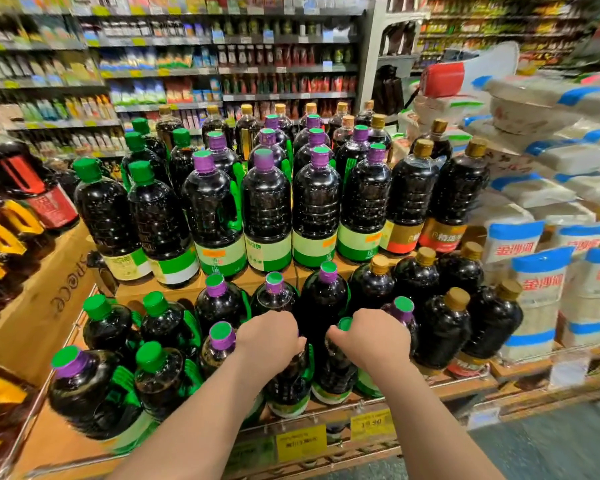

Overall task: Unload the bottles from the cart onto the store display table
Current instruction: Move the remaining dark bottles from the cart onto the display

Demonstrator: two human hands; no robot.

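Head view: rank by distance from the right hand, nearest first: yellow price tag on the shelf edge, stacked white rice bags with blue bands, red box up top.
1. Yellow price tag: just below the right hand, on the table's front edge.
2. White rice bags with blue bands: farther right.
3. Red box: far back, high right.
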